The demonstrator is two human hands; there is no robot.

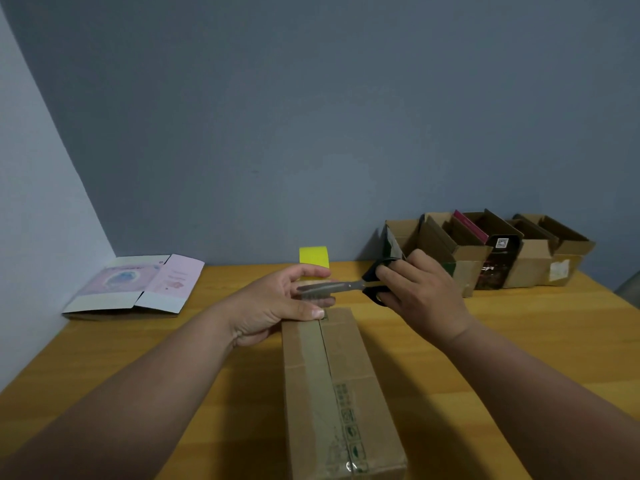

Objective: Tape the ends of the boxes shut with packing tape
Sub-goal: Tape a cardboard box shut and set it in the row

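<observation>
Arms: two forearms are showing bare from the lower frame edge to the wrists, with no sleeve covering them where they are flanking the cardboard box (332, 386).
Left hand (277, 303): is wearing no glove, ring or watch.
Right hand (424, 292): is likewise showing bare, wrist unadorned.
Nails: are showing short and unpainted.

A plain room used as a small packing station, likely at home or in a back office. A bare wooden tabletop (519, 341) sits in a corner of blue-grey painted walls (311, 116). At two o'clock stands a row of open cardboard boxes (491, 251); at ten o'clock lies a flattened printed carton (138, 284).
</observation>
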